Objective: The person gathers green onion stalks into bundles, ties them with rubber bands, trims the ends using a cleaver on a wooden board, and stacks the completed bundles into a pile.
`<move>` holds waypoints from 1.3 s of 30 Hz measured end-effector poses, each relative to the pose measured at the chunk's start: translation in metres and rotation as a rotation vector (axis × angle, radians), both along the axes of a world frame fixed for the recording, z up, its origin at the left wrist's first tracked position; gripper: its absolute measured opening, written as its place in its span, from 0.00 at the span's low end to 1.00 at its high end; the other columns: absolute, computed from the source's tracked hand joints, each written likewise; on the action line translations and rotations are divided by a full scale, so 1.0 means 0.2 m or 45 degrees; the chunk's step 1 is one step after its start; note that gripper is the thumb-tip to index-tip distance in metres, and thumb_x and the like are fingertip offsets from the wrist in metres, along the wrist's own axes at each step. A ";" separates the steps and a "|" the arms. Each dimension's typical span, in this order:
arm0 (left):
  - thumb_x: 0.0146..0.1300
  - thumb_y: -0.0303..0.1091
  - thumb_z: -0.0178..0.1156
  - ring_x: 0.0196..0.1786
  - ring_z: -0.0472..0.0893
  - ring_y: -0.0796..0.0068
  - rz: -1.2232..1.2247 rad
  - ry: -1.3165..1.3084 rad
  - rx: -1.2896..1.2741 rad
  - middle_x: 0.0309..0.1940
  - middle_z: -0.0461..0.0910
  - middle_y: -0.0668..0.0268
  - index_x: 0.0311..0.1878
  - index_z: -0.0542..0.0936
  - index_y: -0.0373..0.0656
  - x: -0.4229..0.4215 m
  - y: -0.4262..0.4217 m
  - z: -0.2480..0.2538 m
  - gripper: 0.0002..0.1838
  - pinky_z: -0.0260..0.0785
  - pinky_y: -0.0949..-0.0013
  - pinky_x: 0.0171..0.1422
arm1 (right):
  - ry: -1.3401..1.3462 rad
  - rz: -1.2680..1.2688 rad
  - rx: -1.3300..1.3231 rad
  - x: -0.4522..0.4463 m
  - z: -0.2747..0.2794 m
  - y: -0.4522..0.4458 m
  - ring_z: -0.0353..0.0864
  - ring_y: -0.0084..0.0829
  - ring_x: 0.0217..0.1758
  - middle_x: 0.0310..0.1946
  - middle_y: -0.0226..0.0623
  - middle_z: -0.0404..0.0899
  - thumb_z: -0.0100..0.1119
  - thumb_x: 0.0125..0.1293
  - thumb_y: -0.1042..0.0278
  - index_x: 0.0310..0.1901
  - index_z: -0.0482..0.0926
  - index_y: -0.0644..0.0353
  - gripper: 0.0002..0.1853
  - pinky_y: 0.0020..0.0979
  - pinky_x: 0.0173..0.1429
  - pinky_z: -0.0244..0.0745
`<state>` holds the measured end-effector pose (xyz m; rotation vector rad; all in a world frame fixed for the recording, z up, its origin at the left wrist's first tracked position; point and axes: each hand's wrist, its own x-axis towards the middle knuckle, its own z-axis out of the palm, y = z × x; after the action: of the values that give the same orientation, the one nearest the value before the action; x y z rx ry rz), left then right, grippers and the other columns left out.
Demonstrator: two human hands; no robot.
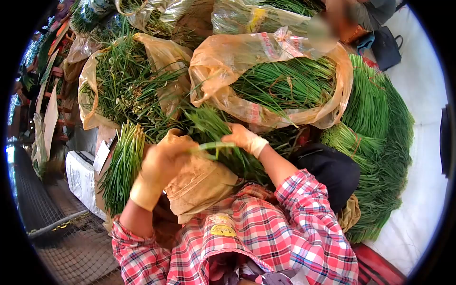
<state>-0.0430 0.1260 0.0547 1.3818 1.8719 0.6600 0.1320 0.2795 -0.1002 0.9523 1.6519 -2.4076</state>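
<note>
My right hand (242,137), in a pale glove, is closed around a loose bunch of green chives (209,122) above my lap. Across from it, my left hand (166,159) is smeared by motion, so its fingers do not show clearly. A few pale stalks (213,145) stretch between the two hands. Below them, a tan cloth (202,185) covers one of my knees. Beside my left forearm stands a bunch of chives (124,166) with its pale ends up.
An open plastic bag (218,90) holding long chives lies ahead. Left of it, another bag (88,102) spills tangled stalks. Tied bundles (375,137) are piled at the right on a white sheet (427,156). A white package (83,178) stands at left. Part of another person (375,14) shows top right.
</note>
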 end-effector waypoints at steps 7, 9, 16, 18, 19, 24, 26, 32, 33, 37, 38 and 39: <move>0.52 0.21 0.58 0.50 0.78 0.57 -0.287 0.574 0.337 0.47 0.80 0.59 0.48 0.81 0.50 -0.17 0.52 -0.26 0.19 0.71 0.62 0.53 | -0.707 0.514 1.139 -0.06 -0.11 0.18 0.77 0.46 0.53 0.51 0.53 0.76 0.64 0.52 0.58 0.59 0.69 0.64 0.33 0.37 0.53 0.72; 0.49 0.20 0.57 0.59 0.72 0.55 -0.499 0.828 -0.036 0.53 0.76 0.60 0.51 0.79 0.52 -0.08 0.50 -0.32 0.24 0.65 0.56 0.61 | -0.427 0.262 1.112 0.12 -0.47 0.22 0.78 0.44 0.51 0.52 0.48 0.76 0.60 0.53 0.63 0.59 0.70 0.62 0.29 0.36 0.52 0.73; 0.50 0.31 0.59 0.60 0.70 0.50 -0.583 0.705 -0.212 0.55 0.74 0.60 0.57 0.74 0.48 0.09 0.59 -0.59 0.26 0.64 0.56 0.64 | -0.609 0.158 1.044 0.41 -0.38 -0.02 0.76 0.45 0.54 0.52 0.49 0.76 0.58 0.55 0.60 0.65 0.63 0.54 0.34 0.35 0.58 0.70; 0.51 0.35 0.60 0.58 0.72 0.53 -0.553 0.749 -0.260 0.53 0.76 0.60 0.59 0.72 0.49 0.24 0.58 -0.76 0.28 0.66 0.55 0.60 | -0.753 0.595 1.127 0.20 -0.36 -0.26 0.73 0.47 0.57 0.55 0.51 0.72 0.57 0.56 0.57 0.68 0.58 0.54 0.37 0.37 0.59 0.70; 0.51 0.37 0.61 0.58 0.72 0.54 -0.498 0.735 -0.274 0.52 0.77 0.61 0.60 0.71 0.51 0.28 0.59 -0.88 0.29 0.69 0.55 0.56 | -0.829 0.858 1.219 0.14 -0.43 -0.34 0.71 0.49 0.60 0.60 0.52 0.67 0.57 0.56 0.54 0.68 0.56 0.54 0.39 0.38 0.60 0.69; 0.48 0.42 0.62 0.54 0.75 0.50 -0.044 0.302 -0.706 0.49 0.76 0.45 0.62 0.67 0.38 0.22 0.52 -1.33 0.36 0.68 0.61 0.59 | -0.651 0.551 1.058 0.24 -0.10 0.03 0.80 0.42 0.45 0.44 0.39 0.81 0.52 0.58 0.52 0.47 0.81 0.45 0.18 0.36 0.50 0.74; 0.47 0.42 0.62 0.54 0.77 0.53 0.065 0.334 -0.751 0.50 0.78 0.50 0.60 0.68 0.37 0.16 0.53 -1.47 0.35 0.69 0.62 0.58 | -0.902 0.386 1.081 0.32 0.10 0.25 0.81 0.40 0.36 0.32 0.38 0.82 0.51 0.59 0.51 0.35 0.83 0.51 0.16 0.38 0.44 0.75; 0.51 0.40 0.59 0.50 0.79 0.56 -0.482 0.520 -0.838 0.45 0.80 0.53 0.42 0.82 0.42 0.22 0.77 -1.02 0.17 0.71 0.58 0.52 | -1.104 0.396 1.075 0.53 -0.11 0.37 0.81 0.46 0.43 0.38 0.51 0.81 0.50 0.57 0.33 0.39 0.82 0.63 0.34 0.40 0.50 0.74; 0.51 0.41 0.60 0.49 0.80 0.56 -0.591 0.593 -0.823 0.44 0.81 0.54 0.41 0.83 0.42 0.26 0.84 -0.95 0.17 0.72 0.57 0.51 | -1.071 0.319 1.043 0.54 -0.20 0.30 0.81 0.47 0.43 0.37 0.51 0.81 0.53 0.56 0.34 0.38 0.82 0.64 0.33 0.40 0.48 0.75; 0.53 0.41 0.59 0.44 0.80 0.54 -0.466 0.521 -0.324 0.40 0.81 0.53 0.43 0.82 0.44 0.40 0.99 -0.64 0.16 0.72 0.57 0.49 | -0.780 1.212 0.986 0.36 -0.20 -0.03 0.82 0.45 0.45 0.42 0.46 0.82 0.50 0.57 0.62 0.41 0.83 0.61 0.16 0.42 0.50 0.75; 0.54 0.40 0.58 0.43 0.80 0.54 -0.415 0.373 -0.024 0.38 0.82 0.54 0.44 0.82 0.46 0.41 1.01 -0.61 0.16 0.72 0.59 0.49 | -0.804 1.705 1.016 0.31 -0.11 -0.09 0.80 0.46 0.48 0.45 0.44 0.81 0.54 0.57 0.54 0.44 0.82 0.57 0.19 0.44 0.53 0.74; 0.54 0.40 0.58 0.43 0.80 0.54 -0.419 0.372 -0.003 0.38 0.82 0.54 0.44 0.82 0.46 0.42 1.03 -0.62 0.16 0.72 0.59 0.49 | -0.770 1.693 0.855 0.31 0.08 -0.05 0.80 0.45 0.49 0.48 0.44 0.80 0.58 0.56 0.49 0.49 0.80 0.54 0.23 0.42 0.54 0.74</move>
<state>0.0414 0.3325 -0.0702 1.8109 1.7968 0.3026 0.1934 0.2704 -0.0844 0.2797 1.8602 -0.6580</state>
